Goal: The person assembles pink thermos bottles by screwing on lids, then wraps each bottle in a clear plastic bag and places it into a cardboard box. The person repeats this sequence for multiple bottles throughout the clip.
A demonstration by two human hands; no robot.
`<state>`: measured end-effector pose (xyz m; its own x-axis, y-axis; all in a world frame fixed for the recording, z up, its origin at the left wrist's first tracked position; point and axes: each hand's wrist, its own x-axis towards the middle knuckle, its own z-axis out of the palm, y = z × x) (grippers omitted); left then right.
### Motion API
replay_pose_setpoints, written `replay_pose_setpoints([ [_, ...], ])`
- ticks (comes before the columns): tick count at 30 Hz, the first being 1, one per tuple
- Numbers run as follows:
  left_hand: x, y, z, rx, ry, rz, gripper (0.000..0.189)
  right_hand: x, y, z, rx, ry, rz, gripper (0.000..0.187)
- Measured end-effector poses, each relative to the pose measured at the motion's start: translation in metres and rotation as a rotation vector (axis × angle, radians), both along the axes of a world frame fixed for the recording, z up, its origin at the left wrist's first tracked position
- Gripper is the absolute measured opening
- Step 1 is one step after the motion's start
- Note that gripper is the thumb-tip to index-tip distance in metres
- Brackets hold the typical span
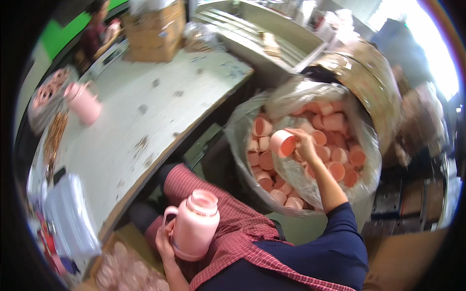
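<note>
My left hand (166, 238) grips a pink vacuum jug (196, 229) by its handle side, holding it upright over my lap. The jug's mouth is uncovered and faces up. To the right, my right hand (303, 142) holds a pink plastic cup (282, 143), its orange-pink inside turned toward me. That cup is just above a large clear plastic bag (240, 174) filled with many similar pink cups (335, 171). Part of the bag's film lies folded over the cups in the middle.
A white worktable (120, 149) bears another pink jug (83, 103), a bundle of copper-coloured strips (55, 140), stacked clear plastic sleeves (71, 218) and a cardboard box (156, 32). An open box of clear-pink parts (127, 271) sits at lower left. A co-worker (95, 32) is beyond the table.
</note>
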<state>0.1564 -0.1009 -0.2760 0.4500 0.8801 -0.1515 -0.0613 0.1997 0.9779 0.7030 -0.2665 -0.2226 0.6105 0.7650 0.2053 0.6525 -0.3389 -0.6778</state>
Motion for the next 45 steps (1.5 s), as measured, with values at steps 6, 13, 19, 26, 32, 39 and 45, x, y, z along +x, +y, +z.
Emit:
replay_pose_setpoints([
  [6, 0.007, -0.018, -0.003, -0.311, -0.115, 0.184, 0.036, -0.184, 0.138, -0.028, 0.314, 0.805, 0.508, 0.085],
  [13, 0.014, -0.041, 0.025, -0.614, -0.142, 0.376, 0.040, -0.284, 0.197, 0.007, 0.539, 1.269, 0.818, 0.050],
  [19, 0.032, -0.045, 0.075, -0.810, -0.278, 0.278, 0.047, -0.290, 0.206, 0.010, 0.441, 1.257, 0.878, 0.051],
  [26, 0.048, -0.065, 0.046, -0.889, -0.476, 0.208, 0.039, -0.298, 0.199, -0.004, 0.537, 1.582, 1.006, 0.046],
  [32, 0.021, -0.067, 0.019, 0.011, -0.187, 0.629, 0.027, -0.291, 0.201, -0.002, 0.216, 0.819, 0.707, 0.034],
  [39, 0.015, -0.042, 0.030, 0.714, 0.351, 0.397, 0.052, -0.309, 0.212, -0.003, 0.006, 0.738, 0.842, 0.042],
  [45, 0.018, -0.029, 0.000, -0.159, -0.333, -0.038, 0.118, -0.296, 0.228, 0.004, -0.067, 1.403, 1.170, 0.091],
])
